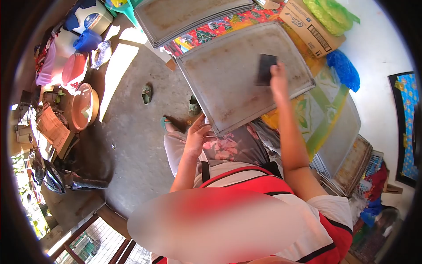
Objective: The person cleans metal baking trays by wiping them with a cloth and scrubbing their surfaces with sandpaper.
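Note:
A large grey metal baking tray (233, 75) with raised edges and brown stains lies tilted in front of me. My right hand (278, 81) is over its right half, fingers closed on a dark, flat, rectangular scraper-like piece (266, 69). Motion blurs this piece, and its exact kind is unclear; it appears to lie against the tray's surface. At the tray's near left corner is my left hand (198, 135), with bent fingers gripping the edge. Part of that grip is hidden.
A stack of similar trays (189, 17) stands at the far side on a red patterned cloth (224, 25). More trays (351, 163) are at right. A cardboard box (307, 28) and blue plastic bag (343, 70) sit beyond. Basins (84, 108) and green clogs (147, 93) are left.

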`<state>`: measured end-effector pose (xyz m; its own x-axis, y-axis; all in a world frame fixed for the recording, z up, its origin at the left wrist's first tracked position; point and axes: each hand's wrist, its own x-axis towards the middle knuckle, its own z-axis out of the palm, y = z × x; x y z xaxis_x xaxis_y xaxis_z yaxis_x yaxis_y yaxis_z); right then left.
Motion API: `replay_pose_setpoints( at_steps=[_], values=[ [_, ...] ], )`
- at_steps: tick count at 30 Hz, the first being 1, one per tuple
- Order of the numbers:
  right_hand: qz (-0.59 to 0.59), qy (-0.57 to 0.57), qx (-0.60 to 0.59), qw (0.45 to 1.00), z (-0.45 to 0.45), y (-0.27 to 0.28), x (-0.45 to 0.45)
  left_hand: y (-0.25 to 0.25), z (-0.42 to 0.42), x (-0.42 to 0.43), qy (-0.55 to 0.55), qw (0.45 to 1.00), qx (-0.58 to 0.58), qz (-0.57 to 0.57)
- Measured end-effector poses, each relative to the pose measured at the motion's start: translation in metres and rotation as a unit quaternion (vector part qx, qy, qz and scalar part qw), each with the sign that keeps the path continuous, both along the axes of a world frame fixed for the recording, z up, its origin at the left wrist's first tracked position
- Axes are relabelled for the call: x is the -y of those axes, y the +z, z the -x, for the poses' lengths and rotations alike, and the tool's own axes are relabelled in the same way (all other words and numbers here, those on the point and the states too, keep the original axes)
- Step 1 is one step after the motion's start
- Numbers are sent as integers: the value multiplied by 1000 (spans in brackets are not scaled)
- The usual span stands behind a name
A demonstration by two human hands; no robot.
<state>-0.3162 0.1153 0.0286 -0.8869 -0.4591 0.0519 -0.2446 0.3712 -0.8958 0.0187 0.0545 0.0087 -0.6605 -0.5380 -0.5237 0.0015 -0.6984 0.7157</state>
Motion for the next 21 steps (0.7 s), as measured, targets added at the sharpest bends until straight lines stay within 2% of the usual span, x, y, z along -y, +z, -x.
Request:
replay_pose_setpoints(
  at_steps=[1, 2, 4, 5, 7, 10, 14, 17, 20, 21],
  values=[
    [10, -36, 74, 997, 11, 30, -19, 0, -3, 2, -4, 1000, 0, -9],
    [1, -12, 55, 998, 49, 10, -44, 2, -5, 2, -11, 1000, 4, -12],
    [-85, 29, -22, 996, 78, 13, -81, 12, -5, 2, -25, 999, 12, -17],
    [-158, 11, -73, 985, 78, 11, -89, 17, -4, 0, -31, 999, 7, -24],
    [-297, -22, -174, 939, 76, 4, -104, 12, -5, -2, -46, 998, -17, -33],
    [-297, 19, -193, 935, 20, 25, -89, 14, -4, -2, -59, 997, -32, -49],
    [-327, 133, -143, 925, -97, 59, -42, 30, 3, -4, -57, 996, -22, -59],
    [-287, 177, -182, 924, -119, 44, -36, 30, 2, -5, -49, 995, -40, -74],
    [-301, 20, -215, 929, -51, 34, -57, 16, -2, -6, -52, 995, -67, -60],
    [-314, 8, -211, 926, -40, 35, -63, 17, -3, -7, -58, 995, -60, -58]
  ],
)
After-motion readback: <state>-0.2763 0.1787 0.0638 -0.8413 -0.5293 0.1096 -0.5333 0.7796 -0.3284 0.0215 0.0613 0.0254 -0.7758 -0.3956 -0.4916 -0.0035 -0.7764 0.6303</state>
